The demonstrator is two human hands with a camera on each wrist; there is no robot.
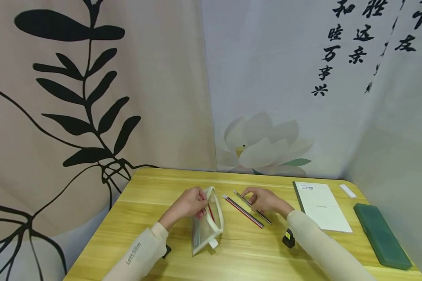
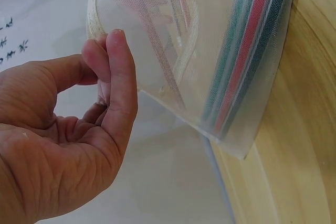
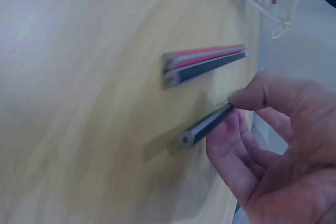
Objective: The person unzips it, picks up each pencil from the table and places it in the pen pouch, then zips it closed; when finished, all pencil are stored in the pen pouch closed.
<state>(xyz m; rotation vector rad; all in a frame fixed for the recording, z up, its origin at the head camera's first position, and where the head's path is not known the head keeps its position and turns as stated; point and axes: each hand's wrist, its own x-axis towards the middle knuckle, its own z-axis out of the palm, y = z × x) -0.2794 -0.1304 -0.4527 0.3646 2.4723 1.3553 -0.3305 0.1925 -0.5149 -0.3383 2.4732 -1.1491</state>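
In the head view my left hand pinches the upper edge of a pale mesh pencil pouch. The pouch gapes at the top, and a red pencil shows in its opening. Through the mesh in the left wrist view, several green, red and dark pencils lie along one side. My right hand pinches a dark pencil between thumb and fingers, low over the table. Beside it, a red pencil and a black pencil lie together on the wood.
To the right lies a white notebook with a dark spine. A small white eraser-like block sits past it, and a green case lies near the right edge of the wooden table. Printed curtains hang behind.
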